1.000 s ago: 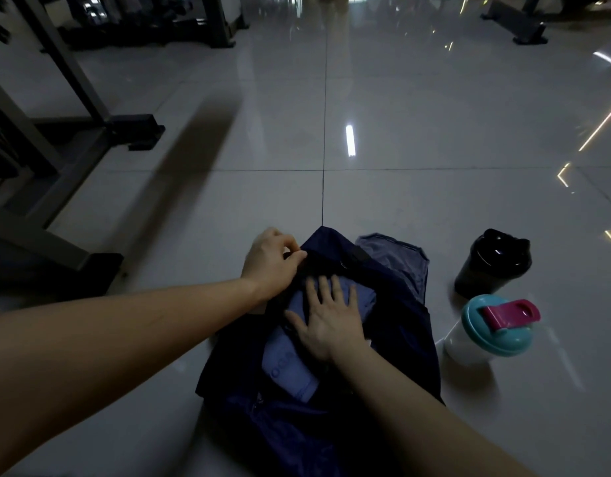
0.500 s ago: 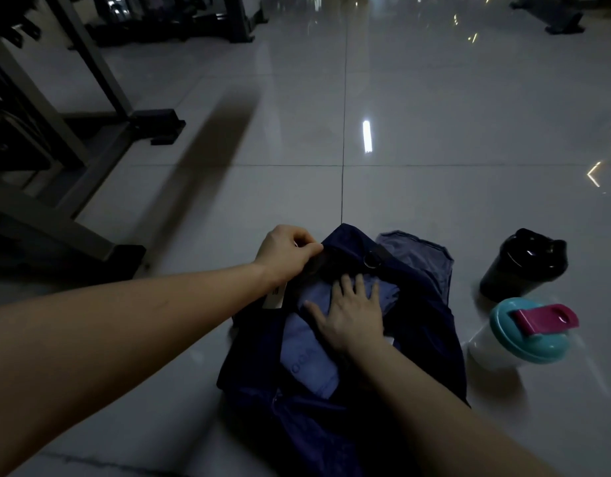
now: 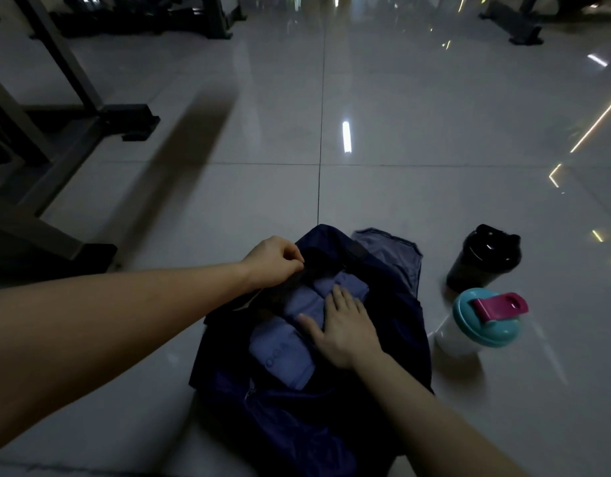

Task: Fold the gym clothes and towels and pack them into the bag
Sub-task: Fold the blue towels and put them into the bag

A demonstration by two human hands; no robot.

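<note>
The folded blue clothes (image 3: 286, 352) lie inside the open bag (image 3: 297, 428) on the floor (image 3: 400, 173), right under the flat, spread fingers of the right hand (image 3: 347, 327), while the left hand (image 3: 271, 261) pinches the bag's edge just beside them.

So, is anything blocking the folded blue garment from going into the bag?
Nothing visible. The left hand grips the bag at its rim, holding it open; the right hand presses flat on the folded blue garment, already inside.
</note>
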